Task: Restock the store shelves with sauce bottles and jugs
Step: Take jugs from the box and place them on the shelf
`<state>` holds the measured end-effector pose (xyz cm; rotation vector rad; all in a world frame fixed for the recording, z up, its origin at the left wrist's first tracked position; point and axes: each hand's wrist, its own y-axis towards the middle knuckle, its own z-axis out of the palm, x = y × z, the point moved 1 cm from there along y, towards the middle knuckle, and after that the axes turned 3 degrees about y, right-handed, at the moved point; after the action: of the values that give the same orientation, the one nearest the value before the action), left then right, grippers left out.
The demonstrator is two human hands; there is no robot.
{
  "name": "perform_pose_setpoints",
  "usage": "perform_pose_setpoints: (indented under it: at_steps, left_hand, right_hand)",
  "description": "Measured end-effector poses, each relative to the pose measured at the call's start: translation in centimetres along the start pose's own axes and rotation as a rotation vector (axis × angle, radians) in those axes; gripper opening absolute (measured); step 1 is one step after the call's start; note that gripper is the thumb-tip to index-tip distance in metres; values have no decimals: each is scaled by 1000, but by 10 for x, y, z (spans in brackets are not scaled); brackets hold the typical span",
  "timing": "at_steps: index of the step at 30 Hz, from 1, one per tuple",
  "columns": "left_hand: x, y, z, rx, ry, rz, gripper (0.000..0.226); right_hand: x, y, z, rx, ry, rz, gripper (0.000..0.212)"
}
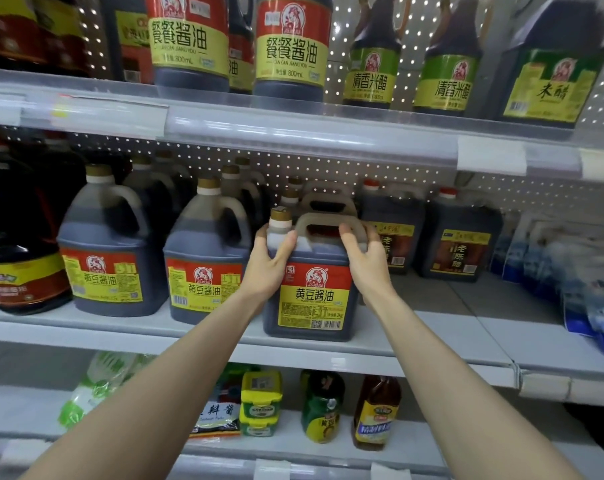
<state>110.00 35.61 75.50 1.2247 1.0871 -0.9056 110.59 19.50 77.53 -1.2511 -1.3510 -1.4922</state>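
Soy sauce jug (311, 299) upright at the front edge of the middle shelf (432, 327), just beside a matching jug (203, 271) on the left. Left grip (271, 268) wrapped round the neck below the cap (280, 214); right grip (366, 258) curled over the right end of the moulded handle (324, 225). Filled dark to the shoulder, so probably heavy and sloshing; stiff, smooth plastic, likely slippery. Best lifted by the handle, steadied at the neck.

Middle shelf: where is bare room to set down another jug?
Bare shelf floor lies right of the held soy sauce jug, in front of the two vinegar jugs, up to the blue bags. Left of it, soy jugs stand crowded.
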Motion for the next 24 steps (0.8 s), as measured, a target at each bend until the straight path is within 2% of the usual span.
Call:
perform_pose_setpoints:
  at_steps: [5, 15, 24]
  left_hand:
    - [25, -17, 0, 14, 18, 1, 39]
    - [85, -29, -6, 61, 68, 0, 63]
    - [89, -27, -9, 112, 67, 32, 57]
  right_hand:
    - [-36, -20, 0, 37, 22, 49, 50]
    - [-96, -40, 1, 55, 57, 38, 63]
    - [-107, -37, 0, 50, 33, 16, 62]
